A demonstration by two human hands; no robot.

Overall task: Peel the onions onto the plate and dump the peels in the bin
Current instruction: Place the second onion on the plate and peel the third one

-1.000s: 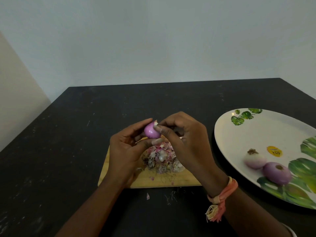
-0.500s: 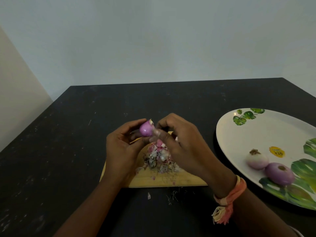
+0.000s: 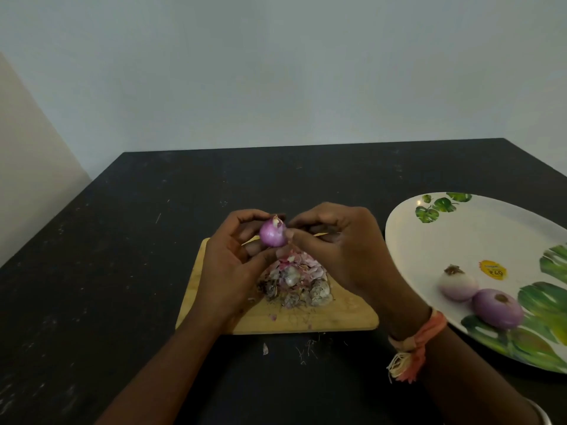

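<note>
Purple onion held in left hand; right hand pinched last skin at tip; next, peeled onion to plate.

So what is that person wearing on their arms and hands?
Both forearms are bare, with no sleeves or gloves. The right wrist has an orange thread band tied around it, with a frayed pale tassel hanging down. The left hand wears nothing visible.
</note>
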